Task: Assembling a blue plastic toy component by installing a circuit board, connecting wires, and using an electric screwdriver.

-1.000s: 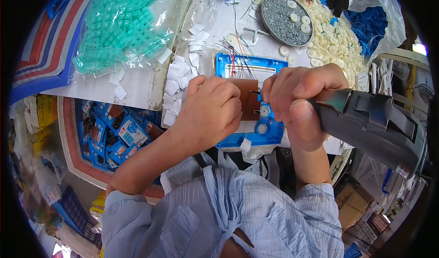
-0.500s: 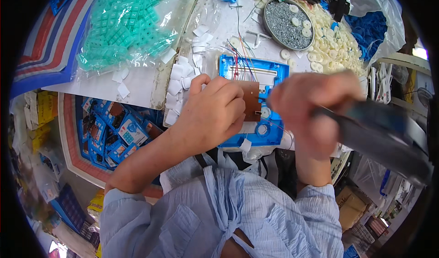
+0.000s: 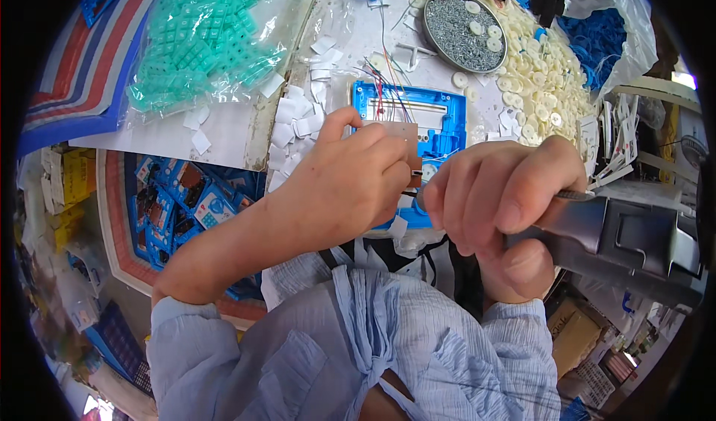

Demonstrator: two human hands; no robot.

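A shallow blue plastic housing (image 3: 455, 126) lies on the bench in front of me, with thin coloured wires running over its far edge. My left hand (image 3: 343, 171) has its fingers curled over a brown circuit board (image 3: 407, 132) and holds it against the housing. In my right hand (image 3: 496, 201) is a black power screwdriver (image 3: 615, 234), its body pointing out to the right. Its thin dark tip shows near the board's near right corner; whether it touches a screw is hidden by my fingers.
Beyond the housing stands a round metal dish (image 3: 464, 37) of small screws, beside a heap of cream plastic discs (image 3: 541, 85). White paper-like squares (image 3: 287, 123) lie to the left. A bag of green keypads (image 3: 201, 41) is farther left, above a bin of blue housings (image 3: 175, 212).
My right hand and the screwdriver have come down and slightly left, closer to the board's near corner. The left hand stays on the board.
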